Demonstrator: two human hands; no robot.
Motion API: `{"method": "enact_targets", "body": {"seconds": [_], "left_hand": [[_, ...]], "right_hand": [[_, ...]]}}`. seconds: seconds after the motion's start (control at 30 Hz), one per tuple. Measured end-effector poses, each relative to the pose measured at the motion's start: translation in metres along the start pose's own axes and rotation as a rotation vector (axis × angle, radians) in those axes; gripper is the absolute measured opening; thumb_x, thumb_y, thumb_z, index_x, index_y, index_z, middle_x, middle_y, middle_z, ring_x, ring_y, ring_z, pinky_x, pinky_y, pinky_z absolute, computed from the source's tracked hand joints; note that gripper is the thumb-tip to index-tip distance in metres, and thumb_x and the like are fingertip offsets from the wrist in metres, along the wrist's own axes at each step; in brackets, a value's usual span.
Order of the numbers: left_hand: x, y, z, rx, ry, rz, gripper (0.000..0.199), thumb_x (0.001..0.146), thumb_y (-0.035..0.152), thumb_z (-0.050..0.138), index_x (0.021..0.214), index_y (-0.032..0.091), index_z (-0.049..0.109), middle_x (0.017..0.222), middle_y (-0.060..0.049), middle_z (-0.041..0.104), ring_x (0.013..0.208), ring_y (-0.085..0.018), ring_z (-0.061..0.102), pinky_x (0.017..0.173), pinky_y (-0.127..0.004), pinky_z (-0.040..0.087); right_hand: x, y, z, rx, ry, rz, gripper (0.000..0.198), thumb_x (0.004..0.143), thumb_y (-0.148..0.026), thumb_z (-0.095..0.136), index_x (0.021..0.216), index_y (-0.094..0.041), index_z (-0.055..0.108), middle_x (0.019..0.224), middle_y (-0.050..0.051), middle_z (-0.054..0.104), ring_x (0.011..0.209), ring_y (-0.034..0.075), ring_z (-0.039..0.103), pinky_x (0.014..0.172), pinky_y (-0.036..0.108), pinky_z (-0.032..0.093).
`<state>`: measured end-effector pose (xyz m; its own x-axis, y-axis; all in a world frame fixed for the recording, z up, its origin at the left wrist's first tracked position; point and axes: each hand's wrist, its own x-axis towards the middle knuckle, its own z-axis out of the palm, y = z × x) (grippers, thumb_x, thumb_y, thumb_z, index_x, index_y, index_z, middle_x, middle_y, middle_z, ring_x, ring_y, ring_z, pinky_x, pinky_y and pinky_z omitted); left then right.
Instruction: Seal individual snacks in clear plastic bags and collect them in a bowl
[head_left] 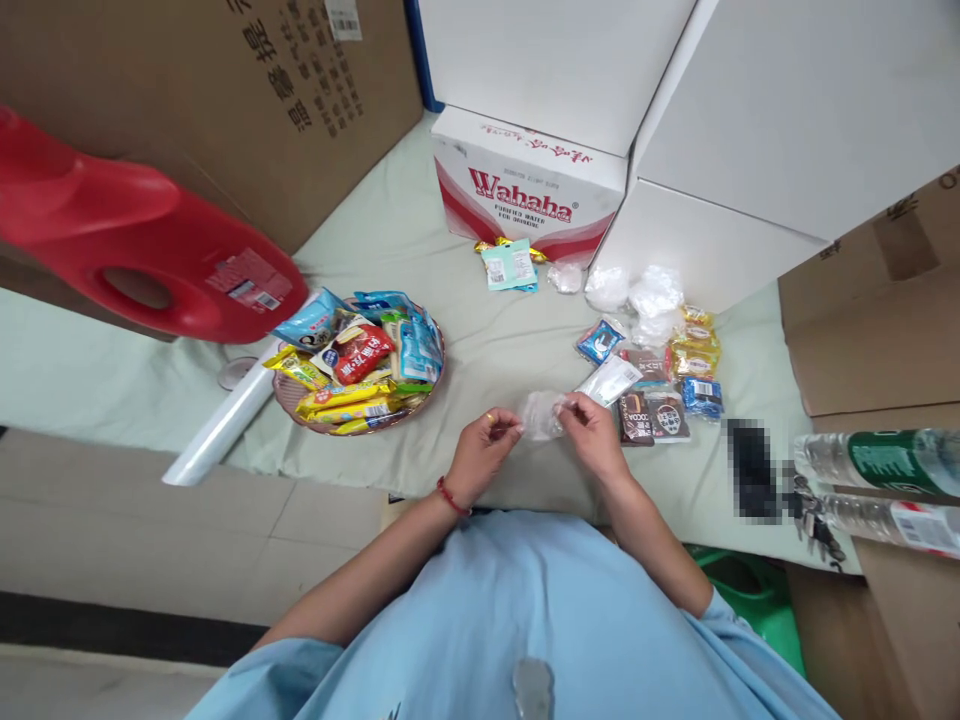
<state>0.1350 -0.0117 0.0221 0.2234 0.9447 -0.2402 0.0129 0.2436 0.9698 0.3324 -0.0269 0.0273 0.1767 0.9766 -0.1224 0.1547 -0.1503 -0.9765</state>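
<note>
A small crumpled piece of clear plastic, like a thin bag [541, 416], stretches between my two hands at the table's front edge. My left hand [484, 455], with a red bracelet at the wrist, pinches its left end. The right end is pinched by my right hand [595, 440]. Right by that hand lie a white packet [611, 380] and dark brown cocoa packets [636, 416]. Behind them are a blue packet [600, 341], yellow packets [694, 350] and bundles of clear plastic [654, 295]. To the left stands a round basket [283, 402] heaped with wrapped snacks.
A red detergent jug [169, 250] and a plastic roll [217, 420] are at the left. A Wahaha water carton [525, 195] stands behind a pale green packet [510, 264]. Water bottles [889, 462] and keys [817, 525] lie at the right.
</note>
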Motion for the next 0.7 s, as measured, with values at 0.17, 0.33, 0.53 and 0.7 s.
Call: {"method": "enact_targets", "body": {"seconds": [0.17, 0.33, 0.53, 0.7], "left_hand": [[-0.002, -0.006, -0.016, -0.265, 0.107, -0.121, 0.039, 0.074, 0.052, 0.078, 0.086, 0.020, 0.058, 0.083, 0.002, 0.061, 0.078, -0.013, 0.058, 0.076, -0.028, 0.054], [-0.003, -0.002, -0.021, -0.242, 0.038, -0.104, 0.042, 0.073, 0.055, 0.079, 0.083, 0.019, 0.059, 0.080, 0.003, 0.058, 0.076, -0.011, 0.055, 0.074, -0.025, 0.053], [0.000, 0.000, -0.024, -0.269, 0.015, -0.158, 0.049, 0.068, 0.057, 0.083, 0.088, 0.018, 0.062, 0.070, 0.004, 0.057, 0.063, -0.009, 0.050, 0.059, -0.021, 0.043], [0.002, -0.010, -0.038, -0.277, 0.135, -0.181, 0.052, 0.060, 0.056, 0.088, 0.086, 0.017, 0.063, 0.071, 0.004, 0.058, 0.063, -0.009, 0.051, 0.060, -0.022, 0.043]], "right_hand": [[-0.003, 0.021, -0.016, -0.004, 0.030, 0.126, 0.031, 0.081, -0.049, 0.068, 0.094, -0.021, 0.068, 0.073, 0.000, 0.062, 0.060, 0.015, 0.051, 0.058, 0.029, 0.047], [-0.016, 0.002, -0.025, -0.613, -0.004, -0.403, 0.042, 0.090, -0.034, 0.067, 0.131, -0.026, 0.067, 0.134, 0.014, 0.060, 0.115, 0.029, 0.057, 0.102, 0.049, 0.047], [-0.011, -0.010, -0.018, -0.423, -0.205, -0.438, 0.019, 0.096, -0.038, 0.063, 0.099, -0.026, 0.078, 0.091, 0.006, 0.071, 0.087, 0.022, 0.062, 0.084, 0.040, 0.052], [-0.007, 0.003, -0.010, 0.086, -0.002, 0.133, 0.037, 0.080, -0.057, 0.076, 0.087, -0.021, 0.071, 0.063, -0.004, 0.055, 0.051, 0.011, 0.043, 0.045, 0.023, 0.036]]}}
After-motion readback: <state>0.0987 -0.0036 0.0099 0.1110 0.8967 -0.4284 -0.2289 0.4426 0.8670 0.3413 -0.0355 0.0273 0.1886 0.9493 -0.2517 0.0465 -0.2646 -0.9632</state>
